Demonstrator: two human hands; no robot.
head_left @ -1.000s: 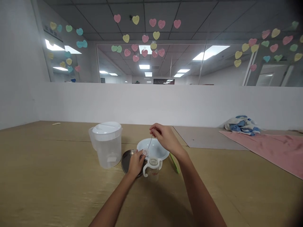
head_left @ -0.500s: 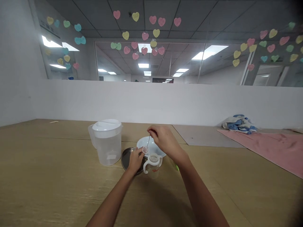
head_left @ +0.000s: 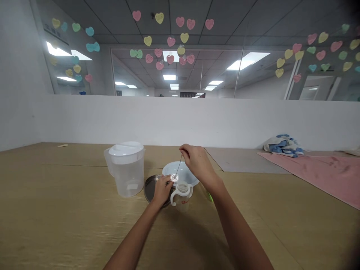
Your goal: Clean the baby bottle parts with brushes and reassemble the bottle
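Note:
My left hand (head_left: pixel 162 189) grips a round white bottle cap (head_left: pixel 174 178) by its edge, with ringed detail facing me. Above it, my right hand (head_left: pixel 198 161) pinches the top of a thin dark wire-like stick (head_left: pixel 179 164). The stick slants down to the middle of the cap; its lower tip is too small to make out. Just below the cap stands an uncapped clear baby bottle (head_left: pixel 184 202) with white handles and red print. Behind the hands lies a pale white bowl (head_left: pixel 185 174), and partly under my left hand is a round dark metal tray (head_left: pixel 149 185).
A lidded translucent pitcher (head_left: pixel 128 176) stands left of the tray. Something bright green (head_left: pixel 210 197) shows beside my right forearm. Farther right lie a pink cloth (head_left: pixel 315 172) and a crumpled blue-and-white cloth (head_left: pixel 285 145), near the white wall (head_left: pixel 180 122).
My right hand has shifted slightly right and up, so the stick leans more. The cap in my left hand has turned to face me more. The bottle stays in place.

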